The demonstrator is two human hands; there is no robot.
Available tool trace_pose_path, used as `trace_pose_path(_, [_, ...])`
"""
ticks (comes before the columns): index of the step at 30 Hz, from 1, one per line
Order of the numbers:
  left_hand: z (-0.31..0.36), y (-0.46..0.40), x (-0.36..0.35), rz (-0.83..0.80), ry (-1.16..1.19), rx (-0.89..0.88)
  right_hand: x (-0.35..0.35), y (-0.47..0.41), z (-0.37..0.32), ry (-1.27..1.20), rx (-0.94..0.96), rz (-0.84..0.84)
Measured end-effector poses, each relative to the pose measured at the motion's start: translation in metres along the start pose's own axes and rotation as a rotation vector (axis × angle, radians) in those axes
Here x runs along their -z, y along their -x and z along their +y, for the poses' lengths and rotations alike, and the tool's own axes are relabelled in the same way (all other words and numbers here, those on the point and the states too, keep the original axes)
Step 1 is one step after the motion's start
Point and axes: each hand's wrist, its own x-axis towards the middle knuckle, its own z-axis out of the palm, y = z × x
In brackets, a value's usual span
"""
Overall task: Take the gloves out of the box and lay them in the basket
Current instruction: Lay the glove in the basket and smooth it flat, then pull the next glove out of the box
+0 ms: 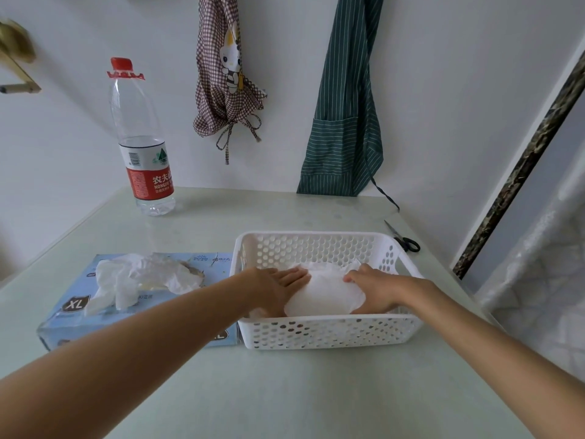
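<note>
Both hands, left (pixel 278 288) and right (pixel 375 291), press spread fingers onto the gloves (pixel 324 293) between them inside the basket (pixel 329 334). Release risk: springy stack may rebound, spilling over the rim.

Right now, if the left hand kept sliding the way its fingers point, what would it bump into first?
Probably the right hand: the left hand points across the white pile of gloves in the white perforated plastic basket. Depth is unclear.

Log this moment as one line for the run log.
stage: laying gloves | left hand and right hand: on gloves in basket | box: more gloves poking out
</note>
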Motion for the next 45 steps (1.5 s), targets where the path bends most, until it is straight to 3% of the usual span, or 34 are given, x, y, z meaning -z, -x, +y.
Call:
trace_pose_path(4, [-0.003,0.012,0.011,0.086,0.143,-0.019,0.007,0.009,0.004,-0.084,-0.005,0.041])
trace_pose_path(7, [-0.008,0.029,0.022,0.140,0.247,-0.013,0.013,0.020,0.012,-0.095,-0.022,0.172])
trace_pose_path(9, [-0.013,0.038,0.022,0.108,0.227,0.055,0.010,0.024,0.013,-0.074,-0.029,0.248])
trace_pose_path(12, [-0.011,0.042,0.017,0.083,0.096,0.109,-0.002,0.021,0.013,-0.057,-0.067,0.161])
trace_pose_path(15, [-0.011,0.060,0.022,0.293,0.172,0.098,0.001,0.024,0.008,-0.069,-0.116,0.188])
trace_pose_path(18, [-0.028,0.105,0.024,0.570,0.354,0.133,0.023,0.035,-0.019,-0.041,-0.095,0.411])
trace_pose_path(22, [-0.073,0.173,-0.010,0.850,0.496,0.358,0.038,0.050,-0.102,-0.224,0.215,0.581])
trace_pose_path(25, [-0.107,0.206,-0.044,0.792,0.609,0.549,0.033,0.050,-0.171,-0.308,0.449,0.606])
trace_pose_path(28, [-0.114,0.214,-0.063,0.672,0.776,0.493,0.021,0.032,-0.219,-0.320,0.490,0.539])
trace_pose_path(30, [-0.108,0.211,-0.069,0.678,0.803,0.458,0.014,0.013,-0.234,-0.285,0.454,0.501])
trace_pose_path(32, [-0.105,0.203,-0.072,0.745,0.762,0.478,0.015,0.000,-0.232,-0.304,0.419,0.512])
trace_pose_path(35, [-0.109,0.199,-0.068,0.821,0.755,0.511,0.034,-0.007,-0.219,-0.590,0.434,0.484])
trace_pose_path(38, [-0.114,0.200,-0.053,0.907,0.986,0.419,0.055,0.004,-0.207,-0.711,0.513,0.278])
trace_pose_path(40, [-0.115,0.201,-0.040,0.955,1.118,0.410,0.065,0.010,-0.203,-0.713,0.507,0.245])
trace_pose_path(43, [-0.118,0.206,-0.024,0.835,1.289,0.453,0.075,0.012,-0.200,-0.990,0.481,0.235])
trace_pose_path(45, [-0.120,0.210,-0.017,0.757,1.271,0.357,0.075,0.011,-0.201,-1.079,0.440,0.228])
